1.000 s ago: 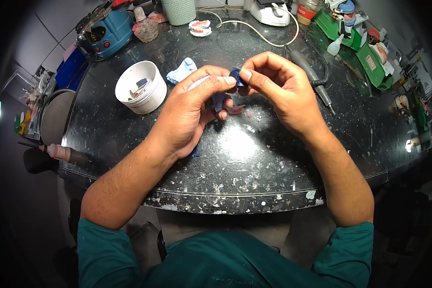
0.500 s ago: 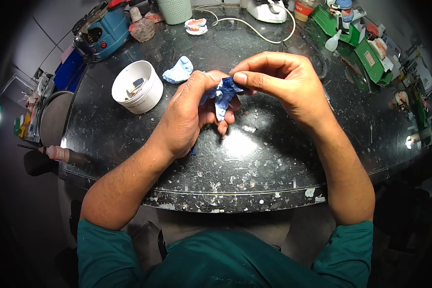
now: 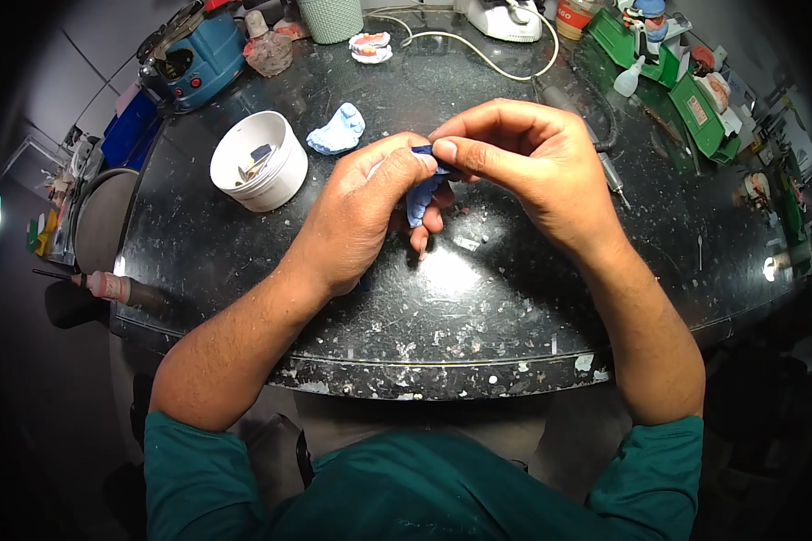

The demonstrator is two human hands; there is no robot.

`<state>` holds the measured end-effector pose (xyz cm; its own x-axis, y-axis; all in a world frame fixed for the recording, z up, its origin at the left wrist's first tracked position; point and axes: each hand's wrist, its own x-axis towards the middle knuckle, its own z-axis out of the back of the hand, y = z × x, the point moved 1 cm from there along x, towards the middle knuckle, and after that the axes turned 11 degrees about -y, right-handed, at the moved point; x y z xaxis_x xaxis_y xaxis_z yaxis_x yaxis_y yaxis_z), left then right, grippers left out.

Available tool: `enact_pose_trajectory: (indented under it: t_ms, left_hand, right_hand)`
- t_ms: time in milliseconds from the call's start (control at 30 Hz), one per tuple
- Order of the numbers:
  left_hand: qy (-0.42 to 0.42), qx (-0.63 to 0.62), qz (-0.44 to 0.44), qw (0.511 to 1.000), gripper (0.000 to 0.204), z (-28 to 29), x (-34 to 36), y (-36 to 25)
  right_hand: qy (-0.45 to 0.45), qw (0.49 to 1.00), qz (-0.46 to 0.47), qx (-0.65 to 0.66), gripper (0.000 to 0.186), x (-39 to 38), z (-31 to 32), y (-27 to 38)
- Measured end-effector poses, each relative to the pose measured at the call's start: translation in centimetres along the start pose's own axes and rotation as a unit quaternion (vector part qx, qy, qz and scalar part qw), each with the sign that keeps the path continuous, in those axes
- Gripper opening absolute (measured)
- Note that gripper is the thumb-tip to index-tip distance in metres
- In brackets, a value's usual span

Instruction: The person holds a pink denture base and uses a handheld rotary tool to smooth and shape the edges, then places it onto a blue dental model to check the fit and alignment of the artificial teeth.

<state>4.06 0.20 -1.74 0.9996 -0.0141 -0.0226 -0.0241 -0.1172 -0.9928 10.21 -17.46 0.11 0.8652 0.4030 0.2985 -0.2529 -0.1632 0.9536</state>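
Note:
My left hand [image 3: 356,207] is closed around a light blue plaster dental cast [image 3: 418,206], which is mostly hidden behind its fingers and thumb. Across the top of the cast lies a thin, dark blue piece [image 3: 421,150] that looks like a strip of paper or film; my left thumb presses near it. With thumb and forefinger, my right hand [image 3: 541,167] pinches the right end of this strip, close to the left thumb tip. Just beyond the left hand, a second light blue dental cast [image 3: 337,131] rests on the dark bench. A white tub [image 3: 284,185] with small scraps inside stands left of it.
Dark speckled bench [image 3: 496,316]. A handpiece [image 3: 612,178] lies beyond my right wrist. At the back are a red-and-white dental model [image 3: 371,48], a pale woven basket [image 3: 331,22] and a white corded device [image 3: 505,22]. A blue machine [image 3: 203,68] stands back left, green trays [image 3: 702,117] back right.
My left thumb has slid up and right over the dark blue strip, so less of it and of the cast shows. The right hand keeps its pinch, nearly in place.

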Motion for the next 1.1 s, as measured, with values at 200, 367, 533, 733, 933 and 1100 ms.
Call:
enact_pose_trajectory:
  t_ms: [200, 367, 533, 733, 933, 1100]
  left_hand:
    - [0.002, -0.009, 0.002, 1.0, 0.034, -0.1, 0.3, 0.1]
    - [0.0, -0.167, 0.112, 0.98, 0.037, 0.6, 0.7, 0.2]
    - [-0.031, -0.262, 0.173, 0.949, 0.038, 1.8, 1.6, 0.3]
    - [-0.031, -0.271, 0.172, 0.947, 0.037, 1.7, 1.7, 0.4]
    - [-0.057, -0.252, 0.139, 0.956, 0.038, 2.0, 1.6, 0.3]
    - [-0.072, -0.233, 0.093, 0.965, 0.038, 1.6, 1.6, 0.0]
  right_hand:
    - [0.005, 1.0, -0.003, 0.007, 0.016, 0.0, 0.0, -0.2]
    - [-0.048, 0.998, 0.029, -0.028, 0.016, 0.9, 0.7, -0.6]
    - [0.077, 0.937, 0.085, -0.33, 0.028, 1.2, 2.1, -2.4]
    - [0.142, 0.893, 0.2, -0.377, 0.03, 0.9, 1.6, -3.1]
    - [0.108, 0.938, 0.095, -0.315, 0.027, 0.7, 0.6, -2.8]
    - [0.127, 0.893, 0.247, -0.356, 0.022, 0.2, 0.1, -3.5]
